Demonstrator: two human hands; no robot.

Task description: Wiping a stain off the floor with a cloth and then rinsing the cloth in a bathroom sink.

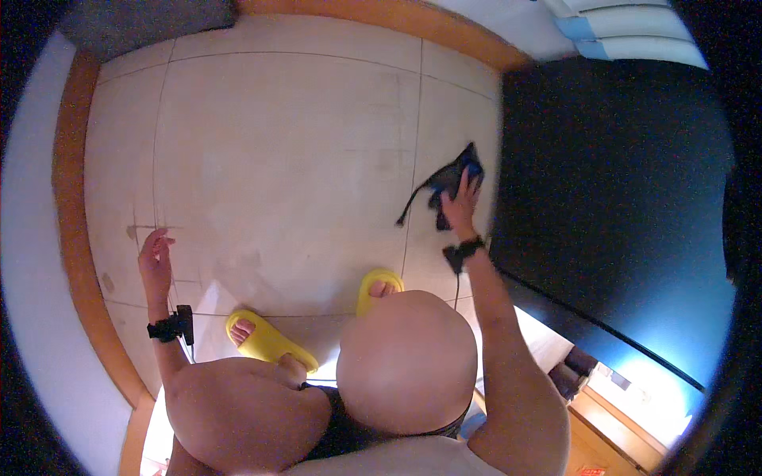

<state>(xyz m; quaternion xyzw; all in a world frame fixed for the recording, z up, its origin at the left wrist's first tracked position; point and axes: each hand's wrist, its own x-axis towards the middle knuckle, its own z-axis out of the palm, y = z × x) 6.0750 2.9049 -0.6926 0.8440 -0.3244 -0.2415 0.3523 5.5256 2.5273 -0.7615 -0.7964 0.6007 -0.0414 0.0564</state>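
Right hand (462, 205) grips dark cloth (446, 184) beside the dark bed (611, 198).
Left hand (155, 258) at nine o'clock, fingers loosely open (holding nothing); yellow slippers (270, 341) on tiled floor (286, 159).

Floor (302, 159): pale square tiles, thin grout lines. Wooden skirting (73, 238) borders it against white walls (32, 278). Dark bed surface (619, 222) occupies the right side. Wooden furniture (611, 428) stands lower right, brightly lit.
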